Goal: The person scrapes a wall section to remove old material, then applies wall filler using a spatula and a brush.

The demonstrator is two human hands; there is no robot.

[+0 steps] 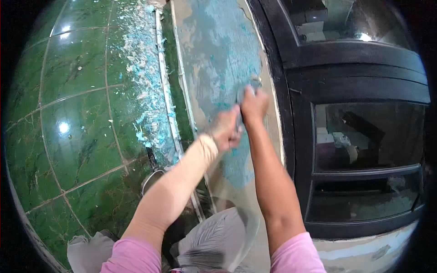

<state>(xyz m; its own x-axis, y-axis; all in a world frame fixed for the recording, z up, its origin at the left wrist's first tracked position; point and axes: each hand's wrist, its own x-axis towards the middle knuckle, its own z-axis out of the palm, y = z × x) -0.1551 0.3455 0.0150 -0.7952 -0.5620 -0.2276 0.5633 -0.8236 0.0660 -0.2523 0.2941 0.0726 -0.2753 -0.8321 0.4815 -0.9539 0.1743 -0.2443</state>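
Both my hands grip one metal scraper [249, 86] and press its blade against a wall [214, 54] covered in patchy turquoise paint over bare plaster. My right hand [255, 105] holds the upper part of the tool near the blade. Just below it, my left hand [226, 129] is wrapped around the handle. Most of the scraper is hidden by my fingers. Bare plaster shows around the tool where paint is gone.
Flakes of paint [145, 68] litter the shiny green marble-tiled floor [77, 132] along the wall's base. A black-framed window [359, 136] adjoins the wall on the right. My bent knees [214, 241] in grey trousers are at the bottom.
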